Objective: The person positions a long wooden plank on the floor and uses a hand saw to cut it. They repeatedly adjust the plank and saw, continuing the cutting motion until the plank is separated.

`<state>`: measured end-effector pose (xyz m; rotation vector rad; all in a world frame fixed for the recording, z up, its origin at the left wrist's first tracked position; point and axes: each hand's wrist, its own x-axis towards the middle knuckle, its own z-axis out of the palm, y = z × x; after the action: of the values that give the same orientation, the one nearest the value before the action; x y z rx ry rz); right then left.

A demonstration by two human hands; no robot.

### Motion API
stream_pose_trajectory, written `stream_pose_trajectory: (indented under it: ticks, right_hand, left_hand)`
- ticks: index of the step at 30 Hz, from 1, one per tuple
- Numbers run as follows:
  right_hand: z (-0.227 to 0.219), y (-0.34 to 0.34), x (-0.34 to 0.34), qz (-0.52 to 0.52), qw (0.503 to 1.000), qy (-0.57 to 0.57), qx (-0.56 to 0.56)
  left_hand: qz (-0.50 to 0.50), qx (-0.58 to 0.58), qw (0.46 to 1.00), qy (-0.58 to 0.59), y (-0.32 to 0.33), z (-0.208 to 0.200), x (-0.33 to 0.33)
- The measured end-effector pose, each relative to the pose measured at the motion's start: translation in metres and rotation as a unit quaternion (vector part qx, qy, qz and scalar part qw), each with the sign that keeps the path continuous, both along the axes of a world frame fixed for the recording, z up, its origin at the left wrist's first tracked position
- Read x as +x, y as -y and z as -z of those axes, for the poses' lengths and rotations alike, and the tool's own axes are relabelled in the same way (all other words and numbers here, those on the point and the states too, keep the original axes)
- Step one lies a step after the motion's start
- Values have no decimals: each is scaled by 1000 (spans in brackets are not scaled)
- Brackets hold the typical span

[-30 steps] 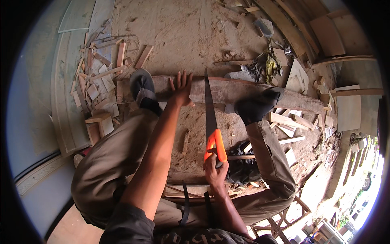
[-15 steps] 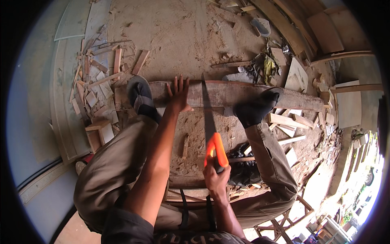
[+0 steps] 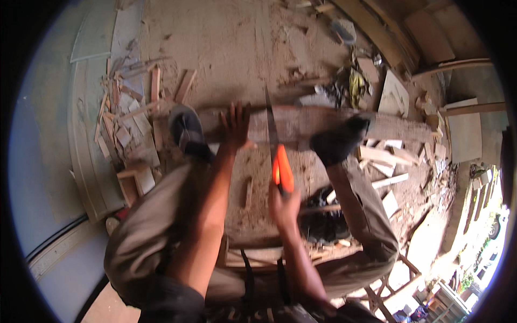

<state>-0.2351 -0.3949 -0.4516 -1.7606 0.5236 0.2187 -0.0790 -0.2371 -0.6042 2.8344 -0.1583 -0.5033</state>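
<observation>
The two hands are apart. At 11 o'clock from the middle of the view, the left hand (image 3: pixel 235 128) lies palm down on a long, worn plank (image 3: pixel 300 123), fingers spread and clamped on nothing. At 5 o'clock, the right hand (image 3: pixel 284 206) is wrapped around the orange and dark handle of a saw (image 3: pixel 272 125). The saw's blade points to 12 o'clock and crosses above the plank, to the right of the left hand; whether its teeth touch the wood, I cannot tell. The plank stretches across the ground from about 10 o'clock to just short of 3 o'clock. The left foot (image 3: pixel 186 130) is on it at 10 o'clock, and the right foot (image 3: pixel 340 139) between 2 and 3. Wood offcuts (image 3: pixel 125 134) lie heaped toward 9 and 10 o'clock, and pale wood scraps (image 3: pixel 379 155) at 3. A crumpled yellow sheet (image 3: pixel 359 89) sits at 2 o'clock, and black plastic (image 3: pixel 325 226) between 4 and 5, beside the right leg.
</observation>
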Motion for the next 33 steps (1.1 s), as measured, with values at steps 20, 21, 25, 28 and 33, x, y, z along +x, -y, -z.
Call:
stream_pose_trajectory:
  ticks: [20,21,25,28,33]
  right_hand:
    - [-9,6,20,8,995,95,12]
    - [-20,24,13,4,998,61,30]
    - [-41,63,-17,-42,995,93,12]
    - [-20,97,-35,-36,996,77,-16]
    - [-15,97,-38,-16,993,114,-16]
  left_hand:
    - [29,-30,998,45,8,13,5]
    - [26,-34,999,13,13,7,-1]
    - [-60,-83,990,93,-18,32,15]
    - [-59,-144,981,118,18,9,28]
    - [-102,-225,968,35,41,-18,45]
